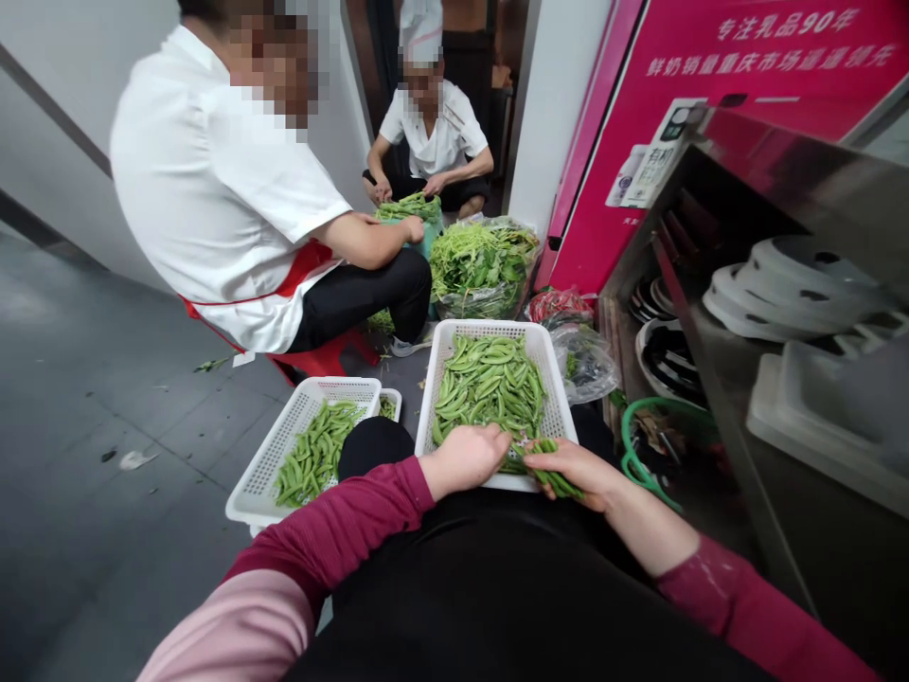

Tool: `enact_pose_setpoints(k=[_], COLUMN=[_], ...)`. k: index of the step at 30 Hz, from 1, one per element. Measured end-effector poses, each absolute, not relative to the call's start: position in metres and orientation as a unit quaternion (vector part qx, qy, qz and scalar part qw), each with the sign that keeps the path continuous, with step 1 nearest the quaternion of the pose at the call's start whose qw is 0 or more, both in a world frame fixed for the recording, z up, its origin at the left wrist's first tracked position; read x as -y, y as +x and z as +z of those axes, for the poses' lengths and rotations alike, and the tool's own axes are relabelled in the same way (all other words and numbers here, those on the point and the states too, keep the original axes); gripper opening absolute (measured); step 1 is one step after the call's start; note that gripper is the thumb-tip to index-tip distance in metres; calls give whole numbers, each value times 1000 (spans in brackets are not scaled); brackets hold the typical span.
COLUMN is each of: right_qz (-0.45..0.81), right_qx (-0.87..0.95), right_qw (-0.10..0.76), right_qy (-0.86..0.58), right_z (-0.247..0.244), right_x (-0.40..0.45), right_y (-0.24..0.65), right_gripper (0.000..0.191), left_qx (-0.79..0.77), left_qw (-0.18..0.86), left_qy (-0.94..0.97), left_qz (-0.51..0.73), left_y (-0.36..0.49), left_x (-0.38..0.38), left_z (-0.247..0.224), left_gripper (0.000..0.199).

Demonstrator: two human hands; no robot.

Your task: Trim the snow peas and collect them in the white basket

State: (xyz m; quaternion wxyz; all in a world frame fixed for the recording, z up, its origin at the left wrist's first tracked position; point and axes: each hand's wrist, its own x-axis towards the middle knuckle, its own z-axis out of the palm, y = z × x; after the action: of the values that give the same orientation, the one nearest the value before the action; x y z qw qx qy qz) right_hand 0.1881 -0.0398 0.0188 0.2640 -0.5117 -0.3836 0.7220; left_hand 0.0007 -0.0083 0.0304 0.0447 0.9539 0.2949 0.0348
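A white perforated basket (427, 417) full of green pea pods (490, 381) rests before me at my lap. Over its near edge, my left hand (469, 459) is closed, fingertips pinched together; what they hold, if anything, is too small to name. Just to the right, my right hand (577, 466) is closed around a small bunch of pea pods (558, 481), its fingertips close to those of my left hand. To the left, a second white basket (259, 483) holds more pea pods (319, 455).
A co-worker in white (234, 180) sits on a red stool (333, 352) at the left. Another person (430, 123) squats behind a bag of leafy greens (483, 256). On the right are a metal shelf with white dishes (781, 284) and a green basket (632, 455).
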Motion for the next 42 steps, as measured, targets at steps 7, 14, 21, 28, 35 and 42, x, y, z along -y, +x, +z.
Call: enact_pose_setpoints(k=[7, 14, 21, 28, 35, 42], right_qz=[493, 489, 323, 222, 166, -20], right_qx=[682, 510, 523, 598, 624, 786], right_qw=[152, 423, 269, 112, 58, 149], right_qy=[-519, -567, -742, -762, -761, -599], right_z=[29, 16, -30, -56, -41, -23], right_x=[42, 24, -30, -48, -51, 2], right_y=[179, 188, 196, 160, 166, 171], right_gripper=[25, 22, 21, 18, 20, 18], left_qx=[-236, -407, -472, -499, -521, -479], left_qw=[223, 648, 654, 638, 611, 720], left_qy=[946, 629, 575, 572, 580, 460], left_qz=[-20, 137, 137, 130, 139, 202], left_y=[2, -8, -20, -15, -5, 8], left_x=[2, 7, 17, 19, 13, -5], left_z=[50, 30, 7, 10, 6, 7], left_gripper=[11, 20, 21, 42, 27, 33])
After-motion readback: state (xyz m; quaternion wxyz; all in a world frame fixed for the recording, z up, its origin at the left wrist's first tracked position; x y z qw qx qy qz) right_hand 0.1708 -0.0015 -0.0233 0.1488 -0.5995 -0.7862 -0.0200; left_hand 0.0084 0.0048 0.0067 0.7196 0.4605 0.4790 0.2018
